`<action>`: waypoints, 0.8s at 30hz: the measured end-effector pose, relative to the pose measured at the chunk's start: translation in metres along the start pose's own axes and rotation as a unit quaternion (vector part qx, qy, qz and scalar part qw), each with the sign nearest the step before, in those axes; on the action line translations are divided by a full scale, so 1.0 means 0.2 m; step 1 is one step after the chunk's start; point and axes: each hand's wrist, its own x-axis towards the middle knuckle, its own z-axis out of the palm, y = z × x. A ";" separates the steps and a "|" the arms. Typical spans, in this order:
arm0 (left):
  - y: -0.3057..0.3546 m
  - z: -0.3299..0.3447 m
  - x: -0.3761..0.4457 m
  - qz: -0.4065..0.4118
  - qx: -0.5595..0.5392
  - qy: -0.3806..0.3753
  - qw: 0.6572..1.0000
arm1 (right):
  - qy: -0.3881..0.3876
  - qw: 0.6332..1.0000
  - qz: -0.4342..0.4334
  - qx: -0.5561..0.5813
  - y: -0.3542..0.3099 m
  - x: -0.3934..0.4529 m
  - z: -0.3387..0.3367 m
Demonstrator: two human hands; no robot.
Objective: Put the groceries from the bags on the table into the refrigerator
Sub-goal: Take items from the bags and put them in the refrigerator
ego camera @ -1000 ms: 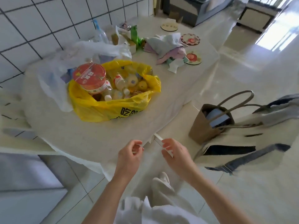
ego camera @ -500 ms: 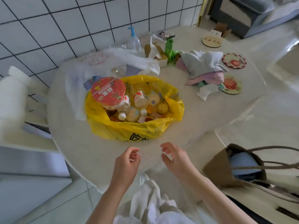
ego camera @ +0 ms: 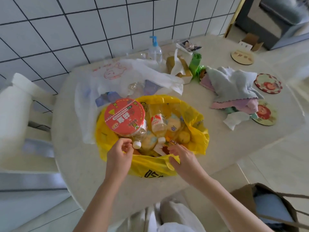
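Observation:
A yellow plastic bag stands open on the round table. Inside lie a red-lidded noodle bowl, small drink bottles and yellow fruit. My left hand sits at the bag's near left rim with its fingers curled by a bottle cap; whether it grips the plastic is unclear. My right hand pinches the bag's near rim. Behind the yellow bag lies a white plastic bag with more items showing through.
Folded cloths, coasters, a pump bottle and a tissue box crowd the table's far side. A white chair stands at left, a brown paper bag on the floor at right. Tiled wall behind.
I have stepped up to the table. Both hands rose from below the table edge to the yellow bag's near rim, and my right hand has taken hold of the plastic.

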 end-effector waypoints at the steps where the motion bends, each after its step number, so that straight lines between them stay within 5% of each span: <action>1: 0.00 0.01 0.02 0.007 0.013 -0.006 1.000 | -0.004 1.000 -0.009 -0.010 0.00 0.05 -0.02; 4: 0.00 0.09 0.06 0.033 0.093 -0.040 0.994 | -0.010 0.999 -0.027 -0.038 0.01 0.20 -0.08; 10: 0.00 0.24 0.11 -0.077 0.220 -0.045 0.971 | -0.028 0.977 -0.119 -0.177 0.09 0.49 -0.13; 18: 0.03 0.36 0.12 -0.113 0.291 -0.026 0.950 | -0.163 0.831 -0.344 -0.405 0.24 0.72 -0.03; 24: 0.01 0.37 0.12 -0.109 0.297 0.010 0.949 | -0.167 0.747 -0.395 -0.509 0.22 0.75 0.02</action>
